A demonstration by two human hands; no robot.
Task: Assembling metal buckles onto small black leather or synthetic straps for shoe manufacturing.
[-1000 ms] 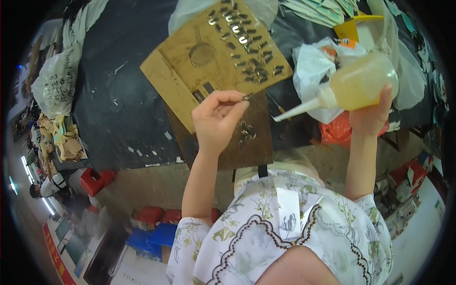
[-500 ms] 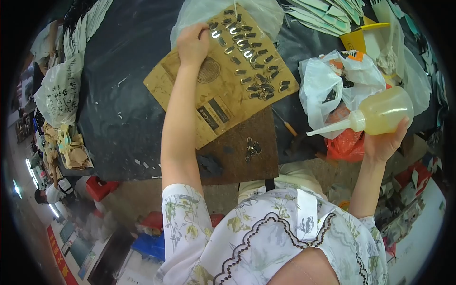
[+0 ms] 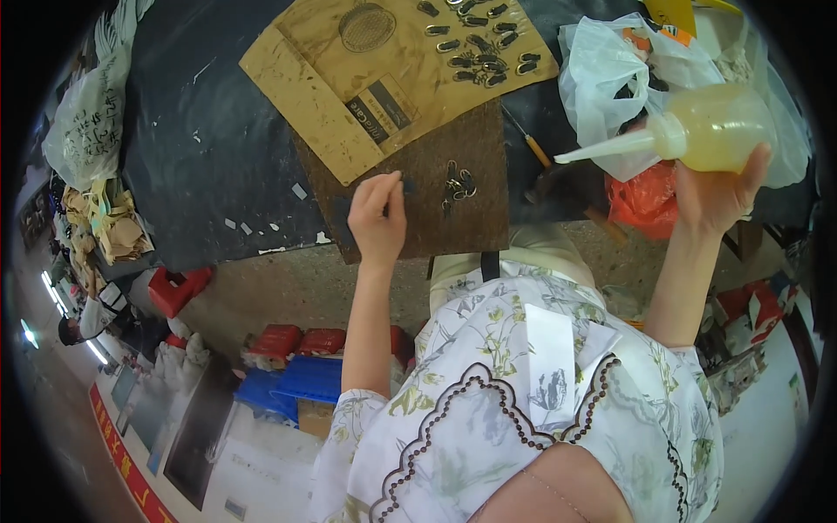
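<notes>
My right hand (image 3: pixel 711 196) grips a translucent squeeze bottle (image 3: pixel 724 126) of pale yellow liquid, tilted with its long white nozzle pointing left. Over the left part of a brown board (image 3: pixel 484 209), my left hand (image 3: pixel 377 218) is closed, thumb and fingers pressed together; anything between them is hidden. Dark material shows beside its fingertips. Right of that hand, a small cluster of metal-rimmed dark pieces (image 3: pixel 460 183) lies on the board. Farther off, a flattened cardboard sheet (image 3: pixel 327 74) overlaps the board and bears several similar dark oval pieces (image 3: pixel 478 61) on its right side.
A wooden-handled tool (image 3: pixel 536 150) lies right of the board. White plastic bags (image 3: pixel 602 78) and a red bag (image 3: pixel 643 202) sit near the bottle. At the left, a filled clear bag (image 3: pixel 87 131) stands by tan scraps (image 3: pixel 113 225). White scraps dot the dark tabletop (image 3: pixel 209 174).
My left hand has come back from the cardboard's far pieces to the near board. The bottle stays in my right hand. The view has tilted toward me, so the table appears higher.
</notes>
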